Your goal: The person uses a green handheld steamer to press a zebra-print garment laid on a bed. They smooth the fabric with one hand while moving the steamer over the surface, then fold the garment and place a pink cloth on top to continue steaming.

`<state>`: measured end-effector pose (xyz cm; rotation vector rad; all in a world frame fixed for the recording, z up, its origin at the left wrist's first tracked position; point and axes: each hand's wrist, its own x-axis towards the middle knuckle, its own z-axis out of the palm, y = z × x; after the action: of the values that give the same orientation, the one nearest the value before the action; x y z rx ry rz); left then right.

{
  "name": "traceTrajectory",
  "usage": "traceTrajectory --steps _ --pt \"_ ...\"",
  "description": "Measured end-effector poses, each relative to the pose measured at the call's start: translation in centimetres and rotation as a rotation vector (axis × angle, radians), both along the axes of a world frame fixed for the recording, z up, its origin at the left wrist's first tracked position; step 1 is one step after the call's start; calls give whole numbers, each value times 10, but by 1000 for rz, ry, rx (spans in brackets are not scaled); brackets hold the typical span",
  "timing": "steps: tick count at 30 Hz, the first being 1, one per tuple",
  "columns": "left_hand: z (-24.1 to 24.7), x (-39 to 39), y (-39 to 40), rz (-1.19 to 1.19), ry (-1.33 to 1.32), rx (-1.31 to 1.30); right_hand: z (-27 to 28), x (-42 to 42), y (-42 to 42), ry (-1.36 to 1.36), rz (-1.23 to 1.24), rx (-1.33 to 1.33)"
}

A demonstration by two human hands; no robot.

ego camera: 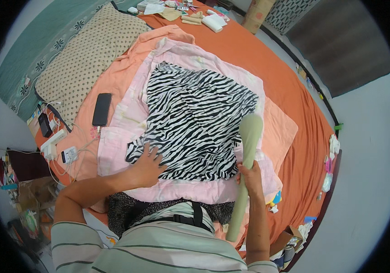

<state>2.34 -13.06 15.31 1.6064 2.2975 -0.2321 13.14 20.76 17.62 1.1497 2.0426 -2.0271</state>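
A zebra-striped black-and-white cloth garment (195, 119) lies spread on a pink blanket (123, 112). My left hand (149, 167) rests palm down at the garment's lower left edge, fingers apart. In my right hand (250, 177) is a long pale green club-shaped object (249, 136), gripped around its middle. Its wider rounded head lies over the garment's right edge, and the other end points back toward my body. I cannot tell exactly what kind of tool it is.
Left of the blanket lie a smartphone (101, 110), a white power strip (53, 140) with cables, and a patterned pillow (89, 61). Paper and small items (214, 22) sit at the far end of the orange bedsheet (249, 51). An open cardboard box (287, 237) stands at lower right.
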Motion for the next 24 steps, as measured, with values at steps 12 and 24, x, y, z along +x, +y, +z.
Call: traceTrajectory --steps 12,24 --pt "29 -12 -20 109 1 333 17 2 -29 -74 216 339" --pt "47 -13 -43 97 -430 -136 40 79 9 -208 65 273"
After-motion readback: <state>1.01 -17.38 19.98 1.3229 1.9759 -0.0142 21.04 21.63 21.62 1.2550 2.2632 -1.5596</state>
